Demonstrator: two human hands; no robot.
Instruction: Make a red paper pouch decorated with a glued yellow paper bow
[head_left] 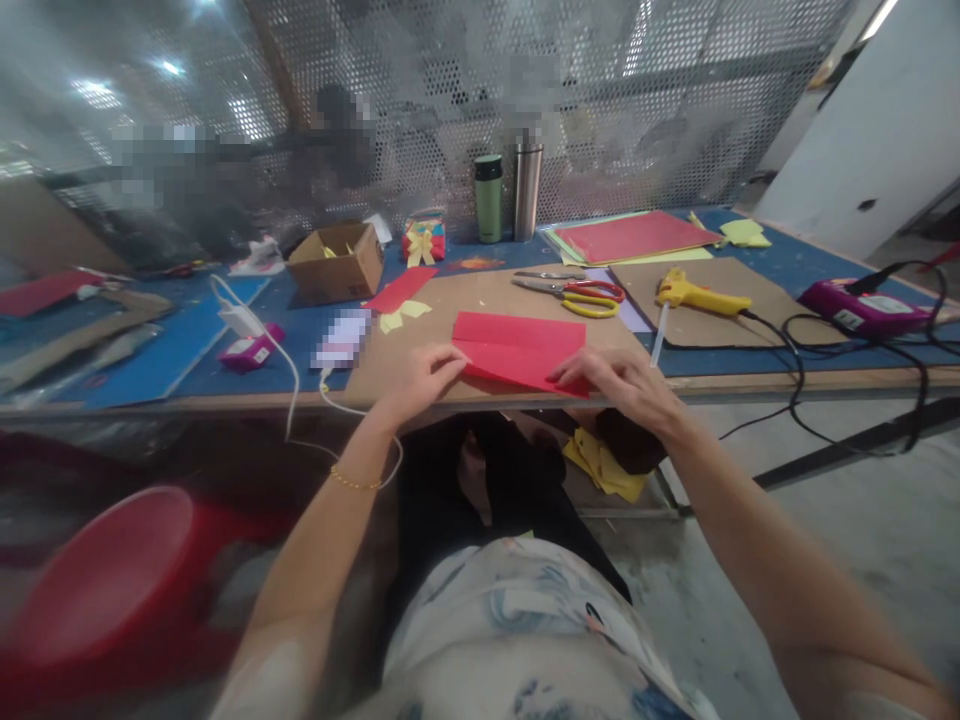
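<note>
A sheet of red paper (521, 345) with a crease across it lies on a brown cardboard sheet (427, 355) at the table's near edge. My left hand (433, 378) pinches its left corner between thumb and fingers. At the lower right edge, the fingers of my right hand (615, 380) are bent and closed on the paper. Just beyond the sheet are red-handled scissors (577, 290) and yellow-handled scissors (589, 306). A smaller red paper piece (403, 289) and yellow scraps (405, 317) lie to the left.
A yellow glue gun (701, 293) rests on cardboard at the right, its cord running to a purple box (866, 305). A cardboard box (335, 262), green tumbler (488, 200) and steel flask (527, 192) stand behind. A white cable (294, 385) hangs over the front edge. A red stool (112, 575) is lower left.
</note>
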